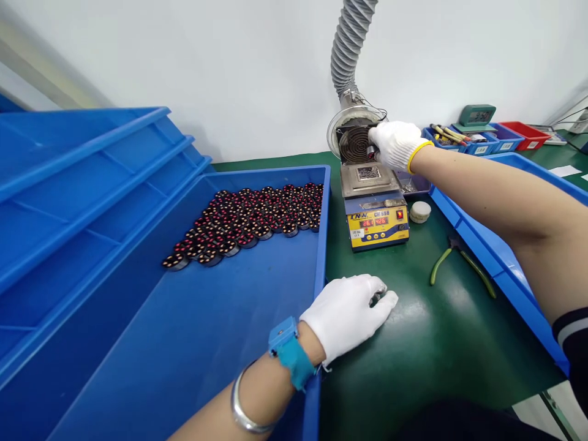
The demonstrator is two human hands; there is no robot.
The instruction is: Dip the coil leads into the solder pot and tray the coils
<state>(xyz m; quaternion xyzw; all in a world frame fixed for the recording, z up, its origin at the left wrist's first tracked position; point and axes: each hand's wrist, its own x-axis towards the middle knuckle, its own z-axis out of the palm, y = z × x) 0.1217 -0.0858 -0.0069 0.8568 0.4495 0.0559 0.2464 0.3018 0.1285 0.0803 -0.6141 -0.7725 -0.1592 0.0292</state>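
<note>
My right hand [395,146], in a white knit glove with a yellow cuff, is closed on a small dark round part [371,152] with a reddish spot. It holds the part just above the small square opening of the solder pot [368,174], before a round black grille. The pot's yellow front panel [378,225] has lit red digits. My left hand [351,311], in a white glove, rests on the green table beside the tray's rim. Its fingers curl toward the thumb; a small dark patch shows between them, too unclear to name.
A blue tray [239,300] holds many round black parts [252,214] with copper and red dots. Stacked blue trays [82,177] stand left. Green-handled pliers [454,245], a round white pad [419,212] and another blue tray [482,236] lie right. A grey duct [351,49] hangs above.
</note>
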